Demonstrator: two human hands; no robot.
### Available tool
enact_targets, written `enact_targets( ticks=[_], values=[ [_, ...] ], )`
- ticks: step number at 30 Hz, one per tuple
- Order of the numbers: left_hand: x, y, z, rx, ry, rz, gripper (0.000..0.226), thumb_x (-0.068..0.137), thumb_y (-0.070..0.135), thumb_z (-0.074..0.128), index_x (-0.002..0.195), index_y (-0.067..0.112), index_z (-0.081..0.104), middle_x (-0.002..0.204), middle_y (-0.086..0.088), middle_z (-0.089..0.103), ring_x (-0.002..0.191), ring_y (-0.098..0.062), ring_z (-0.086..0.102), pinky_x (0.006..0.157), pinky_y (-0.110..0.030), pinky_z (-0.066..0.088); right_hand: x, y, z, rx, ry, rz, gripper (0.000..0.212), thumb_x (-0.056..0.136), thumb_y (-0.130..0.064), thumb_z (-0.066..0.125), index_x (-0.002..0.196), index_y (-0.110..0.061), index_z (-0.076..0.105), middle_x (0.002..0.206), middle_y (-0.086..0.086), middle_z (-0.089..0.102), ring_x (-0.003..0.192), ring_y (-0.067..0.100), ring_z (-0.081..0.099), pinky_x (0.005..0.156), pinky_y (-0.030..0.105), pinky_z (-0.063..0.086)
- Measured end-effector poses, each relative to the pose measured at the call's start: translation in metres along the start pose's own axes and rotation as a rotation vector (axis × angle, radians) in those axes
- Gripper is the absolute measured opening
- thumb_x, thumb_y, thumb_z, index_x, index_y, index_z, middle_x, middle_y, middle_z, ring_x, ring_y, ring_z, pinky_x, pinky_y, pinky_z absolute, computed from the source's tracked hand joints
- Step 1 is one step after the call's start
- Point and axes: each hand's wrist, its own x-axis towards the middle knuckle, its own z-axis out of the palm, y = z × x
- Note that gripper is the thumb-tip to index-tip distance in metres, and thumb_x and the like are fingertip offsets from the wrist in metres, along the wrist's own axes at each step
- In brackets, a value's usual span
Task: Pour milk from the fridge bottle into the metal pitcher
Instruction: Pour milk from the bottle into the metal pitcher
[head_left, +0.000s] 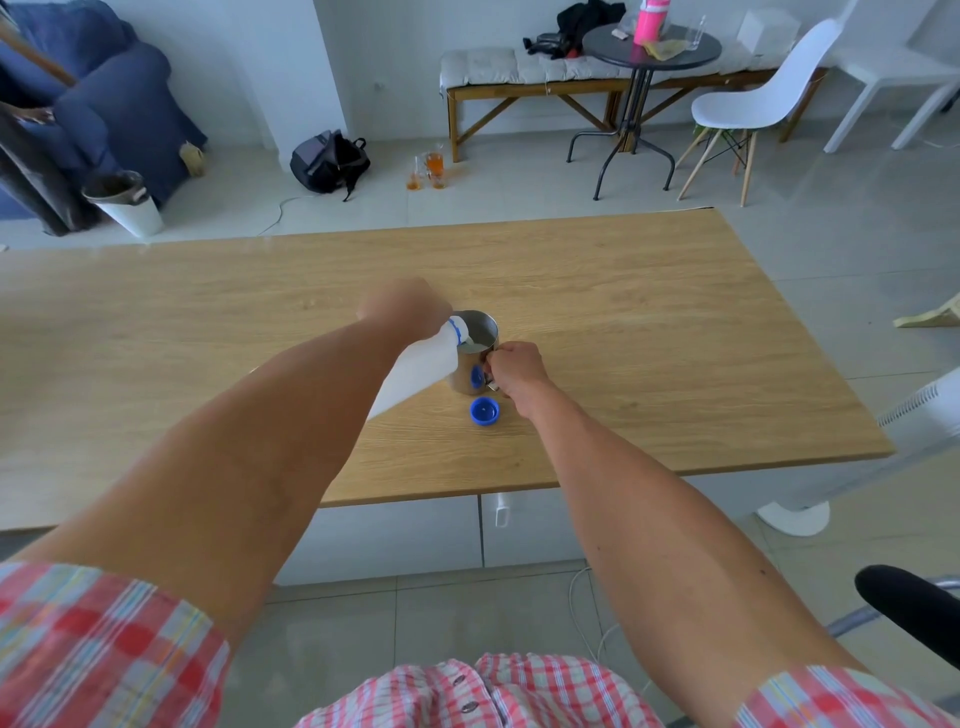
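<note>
2 hands busy: left hand (402, 306) grasps tilted milk bottle (415, 371) over metal pitcher (475, 358); right hand (517, 369) grips pitcher handle; blue cap (484, 411) near.

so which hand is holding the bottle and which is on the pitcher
The left hand holds the tilted white bottle, pouring. The right hand grips the handle of the metal pitcher.

A light wooden table (597, 291) carried the things. Near its middle stood a metal pitcher (470, 376), upright on the wood, with white milk inside. At the pitcher's five o'clock, just beside its base but apart from it, a blue cap (484, 411) lay open side up. The tabletop around them showed only bare grain.
</note>
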Motion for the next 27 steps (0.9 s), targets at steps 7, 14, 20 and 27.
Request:
enact_targets(
  ticks=[7,14,20,27],
  values=[
    [0.0001,-0.0012,0.0005,-0.009,-0.004,-0.001,0.029,0.099,0.042,0.045,0.104,0.017,0.061,0.085,-0.003,0.057,0.090,-0.028,0.061,0.073,-0.036,0.042,0.0001,-0.0004,-0.0001,0.007,-0.009,0.009,0.024,0.087,0.001,0.043,0.087,-0.012,0.063,0.079,0.010,0.053,0.065,0.019,0.040,0.053,0.029,0.031],
    [-0.0007,-0.0010,0.0003,-0.014,-0.001,0.003,0.028,0.099,0.040,0.046,0.103,0.017,0.061,0.083,-0.003,0.056,0.089,-0.028,0.060,0.072,-0.036,0.041,-0.0004,-0.0007,0.0003,0.015,-0.010,0.012,0.025,0.088,0.002,0.043,0.090,-0.010,0.065,0.080,0.010,0.055,0.067,0.019,0.042,0.054,0.029,0.033],
    [-0.0002,-0.0010,0.0005,-0.015,-0.004,0.000,0.029,0.100,0.042,0.046,0.104,0.017,0.060,0.084,-0.003,0.056,0.089,-0.028,0.060,0.072,-0.037,0.041,-0.0008,-0.0014,0.0000,0.009,-0.011,0.009,0.025,0.087,0.003,0.042,0.088,-0.010,0.064,0.080,0.010,0.055,0.067,0.019,0.042,0.056,0.029,0.034],
    [0.0007,-0.0016,0.0007,-0.013,-0.006,-0.004,0.027,0.099,0.040,0.045,0.102,0.017,0.059,0.083,-0.003,0.054,0.090,-0.029,0.060,0.073,-0.037,0.042,-0.0007,-0.0018,0.0008,0.003,-0.020,0.015,0.026,0.086,0.002,0.042,0.088,-0.012,0.063,0.082,0.010,0.056,0.074,0.022,0.043,0.056,0.030,0.032]
  ],
)
